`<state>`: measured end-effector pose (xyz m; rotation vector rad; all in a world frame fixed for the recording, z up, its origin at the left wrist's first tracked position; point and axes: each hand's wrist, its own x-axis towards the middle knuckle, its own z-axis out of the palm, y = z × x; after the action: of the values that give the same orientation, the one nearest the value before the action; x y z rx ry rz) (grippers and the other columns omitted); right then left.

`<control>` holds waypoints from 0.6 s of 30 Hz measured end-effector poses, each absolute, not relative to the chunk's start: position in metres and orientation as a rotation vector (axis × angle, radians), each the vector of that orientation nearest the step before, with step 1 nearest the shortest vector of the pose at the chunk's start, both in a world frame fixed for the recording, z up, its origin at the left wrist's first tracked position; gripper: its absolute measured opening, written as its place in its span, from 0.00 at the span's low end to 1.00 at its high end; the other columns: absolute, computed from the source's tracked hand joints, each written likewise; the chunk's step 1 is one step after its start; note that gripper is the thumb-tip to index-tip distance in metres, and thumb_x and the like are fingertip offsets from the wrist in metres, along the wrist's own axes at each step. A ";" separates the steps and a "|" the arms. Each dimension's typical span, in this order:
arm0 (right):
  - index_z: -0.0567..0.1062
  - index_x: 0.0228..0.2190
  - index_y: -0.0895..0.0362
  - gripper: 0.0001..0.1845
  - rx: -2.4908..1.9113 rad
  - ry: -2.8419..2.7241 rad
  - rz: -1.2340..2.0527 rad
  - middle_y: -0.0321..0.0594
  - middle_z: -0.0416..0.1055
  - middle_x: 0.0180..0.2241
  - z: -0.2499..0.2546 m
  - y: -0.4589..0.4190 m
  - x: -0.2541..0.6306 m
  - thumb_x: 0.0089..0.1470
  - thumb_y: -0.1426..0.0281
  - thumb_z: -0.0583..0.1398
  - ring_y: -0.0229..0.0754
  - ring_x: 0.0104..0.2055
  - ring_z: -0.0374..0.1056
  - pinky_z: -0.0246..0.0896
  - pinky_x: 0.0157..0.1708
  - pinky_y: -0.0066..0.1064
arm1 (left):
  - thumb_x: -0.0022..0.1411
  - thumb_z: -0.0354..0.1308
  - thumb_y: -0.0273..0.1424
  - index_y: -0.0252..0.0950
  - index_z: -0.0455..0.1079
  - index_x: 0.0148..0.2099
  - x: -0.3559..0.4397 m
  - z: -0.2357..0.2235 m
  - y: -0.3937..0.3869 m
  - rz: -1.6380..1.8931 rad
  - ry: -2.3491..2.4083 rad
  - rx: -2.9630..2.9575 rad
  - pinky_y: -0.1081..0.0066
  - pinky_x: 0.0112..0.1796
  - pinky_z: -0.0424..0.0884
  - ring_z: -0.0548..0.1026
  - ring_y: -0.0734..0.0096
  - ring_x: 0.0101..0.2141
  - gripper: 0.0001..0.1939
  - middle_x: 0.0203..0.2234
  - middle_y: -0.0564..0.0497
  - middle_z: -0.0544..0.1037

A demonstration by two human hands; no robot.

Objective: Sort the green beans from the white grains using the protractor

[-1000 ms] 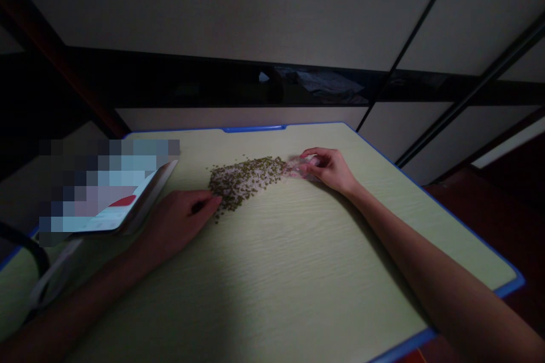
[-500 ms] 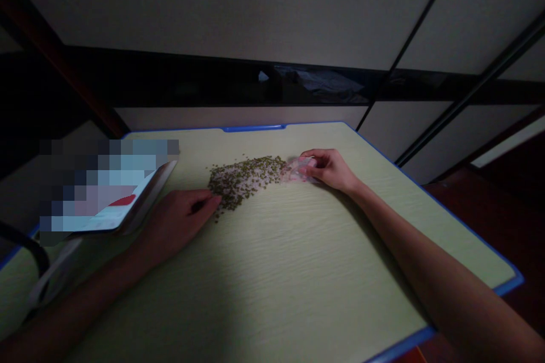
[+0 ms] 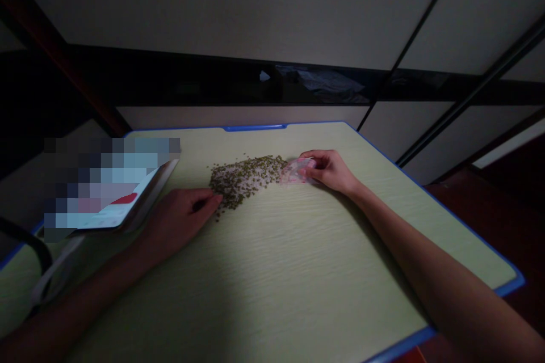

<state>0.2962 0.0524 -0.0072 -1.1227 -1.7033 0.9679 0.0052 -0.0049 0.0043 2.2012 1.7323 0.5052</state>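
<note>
A pile of small green-brown beans or seeds, with something pale showing among them, lies spread on the table. My left hand rests at the pile's near left end. Its thumb and fingertips are pinched together there, and whatever lies between them is hidden. At the pile's right end, my right hand grips a small clear plastic bag with pink marks between thumb and fingers. The bag's left edge meets the beans, but its contents cannot be made out.
On the left a lit tablet or phone, partly blurred out, leans on a support. A dark cable and a pale strap run beside my left forearm. Blue edging borders the table, and pale cabinet panels rise behind it.
The plastic bag in my right hand has shifted shape slightly, its left part bulging up a little more. Both hands stay in nearly the same place.
</note>
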 end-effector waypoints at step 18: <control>0.74 0.31 0.64 0.15 -1.151 -1.741 0.848 0.34 0.67 0.15 -0.003 0.046 0.285 0.39 0.67 0.63 0.32 0.16 0.59 0.50 0.16 0.25 | 0.55 0.42 0.46 0.37 0.56 0.18 0.006 0.005 -0.005 0.507 1.733 2.192 0.73 0.23 0.51 0.61 0.73 0.19 0.21 0.13 0.57 0.59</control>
<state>0.2853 0.0459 -0.0032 -1.1514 -1.7410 0.8478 0.0055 -0.0053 0.0050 2.1925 1.7326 0.5072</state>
